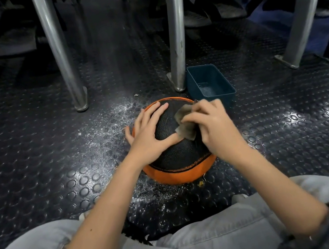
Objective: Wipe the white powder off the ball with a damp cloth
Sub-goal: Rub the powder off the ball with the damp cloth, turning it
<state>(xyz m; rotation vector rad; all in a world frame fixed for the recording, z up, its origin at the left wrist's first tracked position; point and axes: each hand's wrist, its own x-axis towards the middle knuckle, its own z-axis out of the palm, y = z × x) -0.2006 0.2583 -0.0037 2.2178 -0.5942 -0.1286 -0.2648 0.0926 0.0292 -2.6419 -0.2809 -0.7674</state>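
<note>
A black and orange ball [179, 156] sits on the studded dark floor between my knees. My left hand [150, 133] lies spread over the ball's upper left side, fingers straight, thumb stretched toward the cloth. My right hand [214, 123] grips a small crumpled brownish cloth [185, 124] and presses it on the ball's black top right part. The black panel under the cloth looks dark, with no powder showing on it. White powder [113, 119] is scattered on the floor left of the ball and in front of it.
A dark teal tub [209, 75] with a little water stands just behind the ball on the right. Metal legs [65, 64] [176, 37] [301, 14] rise from the floor behind. My knees in grey jeans [209, 243] fill the bottom.
</note>
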